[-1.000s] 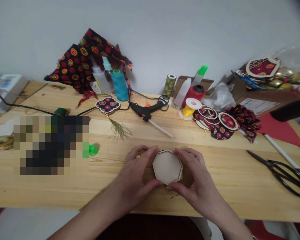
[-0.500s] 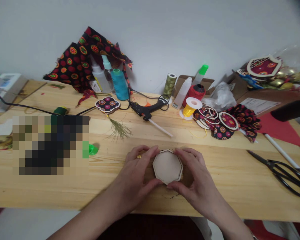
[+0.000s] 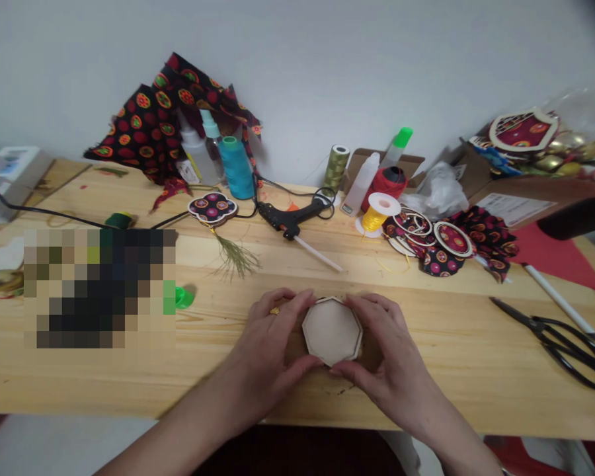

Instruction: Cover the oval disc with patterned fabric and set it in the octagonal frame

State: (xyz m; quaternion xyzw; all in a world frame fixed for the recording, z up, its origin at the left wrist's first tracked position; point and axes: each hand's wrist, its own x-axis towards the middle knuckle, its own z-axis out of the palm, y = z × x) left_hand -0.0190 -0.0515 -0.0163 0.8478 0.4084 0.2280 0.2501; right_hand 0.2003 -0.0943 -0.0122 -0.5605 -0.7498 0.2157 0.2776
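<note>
Between my two hands is a small pale octagonal wooden frame (image 3: 332, 332) with a flat panel inside its raised rim. My left hand (image 3: 280, 337) grips its left edge, thumb at the near side and fingers at the far side; a gold ring shows on one finger. My right hand (image 3: 384, 337) holds the right edge in the same way. What lies beneath the frame is mostly hidden. Beyond the hands a black glue gun (image 3: 295, 217) lies on the table, a white glue stick poking from it. To its left sits a flower-shaped fabric ornament (image 3: 212, 208) with an olive tassel.
Black scissors (image 3: 550, 337) and a white pen (image 3: 560, 301) lie at the right on the wooden table (image 3: 451, 370). Fabric pieces and rings (image 3: 436, 241), a yellow spool (image 3: 377, 213) and a blue thread cone (image 3: 237, 168) stand farther back. At left, one patch is pixelated.
</note>
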